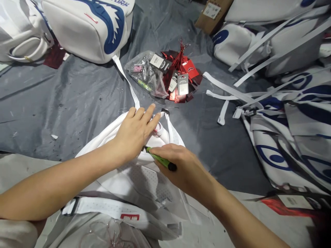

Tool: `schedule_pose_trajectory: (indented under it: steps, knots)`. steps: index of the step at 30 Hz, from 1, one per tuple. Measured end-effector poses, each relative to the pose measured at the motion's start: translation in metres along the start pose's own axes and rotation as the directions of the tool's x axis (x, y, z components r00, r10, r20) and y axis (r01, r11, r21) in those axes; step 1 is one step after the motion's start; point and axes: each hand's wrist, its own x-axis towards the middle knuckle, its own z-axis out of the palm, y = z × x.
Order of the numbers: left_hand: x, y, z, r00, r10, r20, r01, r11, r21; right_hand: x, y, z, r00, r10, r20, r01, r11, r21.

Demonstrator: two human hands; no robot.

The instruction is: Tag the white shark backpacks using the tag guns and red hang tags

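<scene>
White backpack (134,186) lies on grey worktop (64,103) beneath both hands. Left hand (134,132) released, flat, pressing its strap top. Right hand (178,168), just beside, grasps green pen (159,159), tip at fabric.

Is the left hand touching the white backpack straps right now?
Touching. The head view shows the left hand pressed flat on the white backpack straps, with no gap, while the right hand holds a green pen.
</scene>
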Motion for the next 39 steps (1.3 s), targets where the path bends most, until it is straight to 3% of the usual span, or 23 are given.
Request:
schedule_pose_trajectory:
  steps: [5,8,12,21,26,30,34,39]
  knots:
    - [-0.001,0.001,0.001,1.000,-0.006,-0.010,0.006,1.000,0.019,-0.002,-0.007,0.003,0.994,0.107,0.022,-0.107,0.994,-0.002]
    - [-0.001,0.000,0.001,1.000,0.000,-0.014,0.001,1.000,0.014,-0.005,-0.005,0.008,0.993,0.112,-0.048,-0.104,0.985,0.135]
    - [-0.002,0.000,0.003,0.999,0.009,-0.042,-0.010,1.000,-0.019,-0.009,-0.006,0.017,0.982,0.146,-0.119,-0.130,0.983,0.132]
    - [-0.008,-0.001,0.003,0.999,0.010,-0.051,-0.011,1.000,-0.022,-0.008,-0.009,0.026,0.957,0.118,-0.267,-0.079,0.985,0.151]
    - [-0.016,0.001,0.003,0.993,0.000,-0.114,0.001,1.000,0.015,-0.013,-0.011,0.027,0.954,0.117,-0.277,-0.069,0.982,0.176]
    - [-0.025,0.004,0.002,0.991,-0.027,-0.130,0.033,0.998,0.044,-0.015,-0.016,0.032,0.948,0.057,-0.313,0.010,0.978,0.207]
    - [-0.034,0.007,-0.001,0.990,-0.053,-0.134,0.059,0.997,0.040,-0.014,-0.023,0.040,0.930,0.119,-0.347,-0.054,0.980,0.193]
    - [-0.042,0.009,-0.008,0.988,-0.074,-0.135,0.082,0.995,0.051,-0.017,-0.027,0.044,0.950,0.104,-0.296,-0.038,0.975,0.220]
